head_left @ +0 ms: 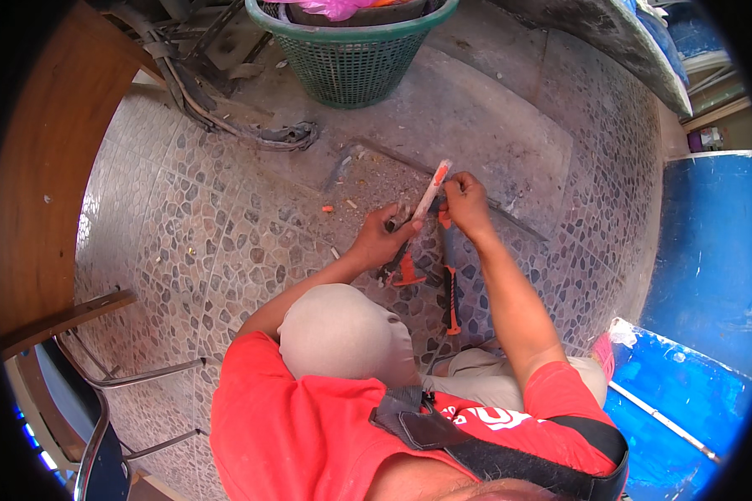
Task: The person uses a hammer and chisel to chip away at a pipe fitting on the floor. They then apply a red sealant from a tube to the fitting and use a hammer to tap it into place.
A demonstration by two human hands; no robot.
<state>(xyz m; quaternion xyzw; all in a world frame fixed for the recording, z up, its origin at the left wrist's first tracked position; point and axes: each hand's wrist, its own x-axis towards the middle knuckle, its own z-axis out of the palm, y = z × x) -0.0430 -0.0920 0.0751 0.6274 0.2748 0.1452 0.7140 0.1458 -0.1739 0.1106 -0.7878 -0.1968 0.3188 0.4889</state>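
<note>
My left hand point(384, 237) is closed around the lower part of a pale stick point(431, 192) with orange patches near its upper end. The stick tilts up to the right. Close beside that end, my right hand point(466, 203) has its fingers pinched together; what they hold, if anything, is too small to make out. Below the right hand a tool with a black and orange handle point(451, 288) lies on the floor, its upper end partly hidden. Another orange and black tool point(408, 270) lies below my left hand, partly covered by it.
A green plastic basket point(347, 63) with a pink bag stands ahead. Cables point(217, 121) lie at upper left, near a wooden panel point(38, 167). A metal-legged chair point(100, 401) is at left, blue panels point(710, 250) at right. Small orange bits point(327, 209) dot the stone-patterned floor.
</note>
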